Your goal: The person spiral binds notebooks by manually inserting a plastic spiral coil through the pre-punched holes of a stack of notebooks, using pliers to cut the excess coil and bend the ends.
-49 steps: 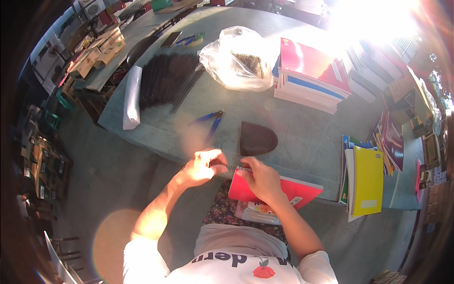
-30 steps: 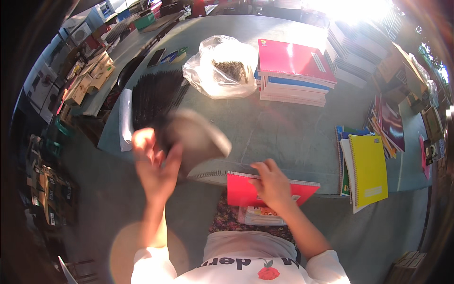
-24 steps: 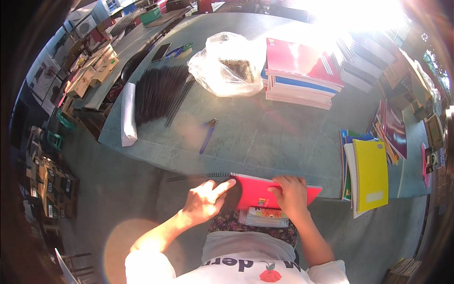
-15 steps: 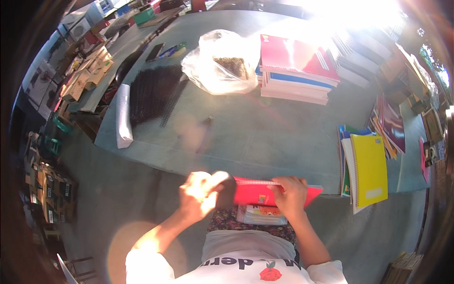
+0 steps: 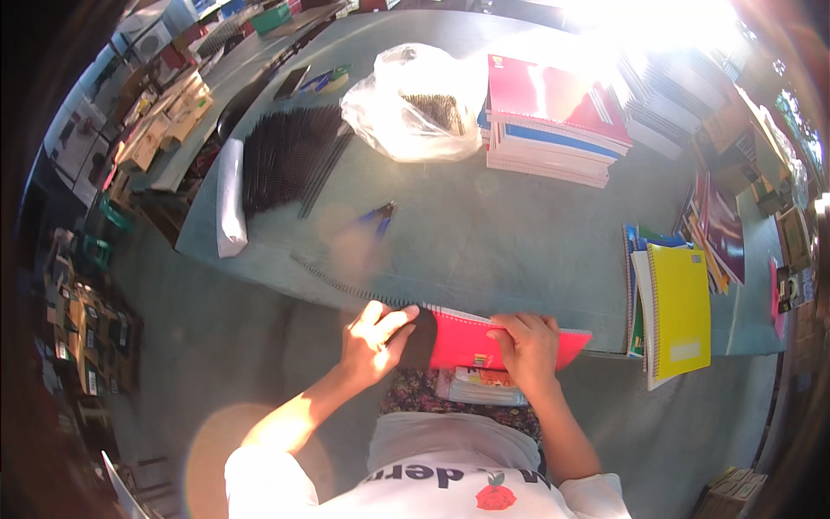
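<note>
A red notebook (image 5: 462, 339) with a punched upper edge is held level over the table's near edge. My right hand (image 5: 529, 346) is closed around it, thumb on the cover and fingers behind. At the notebook's left end, my left hand (image 5: 373, 344) pinches a thin black spiral coil (image 5: 346, 290), whose free length trails left over the tabletop. Dark shadow covers the cover's left end, so how far the coil passes into the holes is hard to see. Below the notebook, a packet with printed pictures (image 5: 481, 387) rests on my lap.
On the green table (image 5: 484, 242) lie blue-handled pliers (image 5: 380, 218), many black coils (image 5: 290, 156), a white roll (image 5: 231, 199), a clear plastic bag (image 5: 411, 104) and a notebook stack (image 5: 553, 104). A yellow spiral notebook (image 5: 679, 311) overhangs the right front edge.
My left hand has shifted slightly right and toward the table. The coil now shows stretched out to the left of it. My right hand keeps its hold on the notebook.
</note>
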{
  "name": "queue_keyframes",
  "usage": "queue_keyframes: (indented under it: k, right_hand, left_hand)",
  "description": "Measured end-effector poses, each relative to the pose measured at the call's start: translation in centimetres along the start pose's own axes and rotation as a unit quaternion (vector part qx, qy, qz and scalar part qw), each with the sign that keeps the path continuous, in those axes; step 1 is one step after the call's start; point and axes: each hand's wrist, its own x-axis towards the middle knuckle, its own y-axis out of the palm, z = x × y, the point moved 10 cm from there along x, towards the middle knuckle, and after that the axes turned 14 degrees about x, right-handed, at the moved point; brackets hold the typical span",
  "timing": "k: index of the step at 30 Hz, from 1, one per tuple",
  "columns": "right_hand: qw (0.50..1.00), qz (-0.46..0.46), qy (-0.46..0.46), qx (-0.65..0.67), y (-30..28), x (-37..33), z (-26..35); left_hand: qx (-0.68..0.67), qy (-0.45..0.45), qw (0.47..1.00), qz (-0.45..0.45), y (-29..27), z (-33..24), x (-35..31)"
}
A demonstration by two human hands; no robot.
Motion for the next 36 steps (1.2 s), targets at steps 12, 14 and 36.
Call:
queue_keyframes:
  k: [12,14,36]
  right_hand:
    - [0.996,-0.085,-0.015,0.03,-0.9,-0.3,0.1]
    - [0.997,-0.07,-0.01,0.022,-0.5,-0.2,0.1]
    - [0.999,0.006,0.044,-0.025,-1.8,-0.7,0.2]
  left_hand:
    - [0.072,0.01,0.977,-0.199,-5.4,-2.3,2.0]
    - [0.047,0.005,0.997,-0.061,-1.9,-1.8,0.5]
    - [0.024,0.045,0.986,-0.161,-3.0,-4.9,3.4]
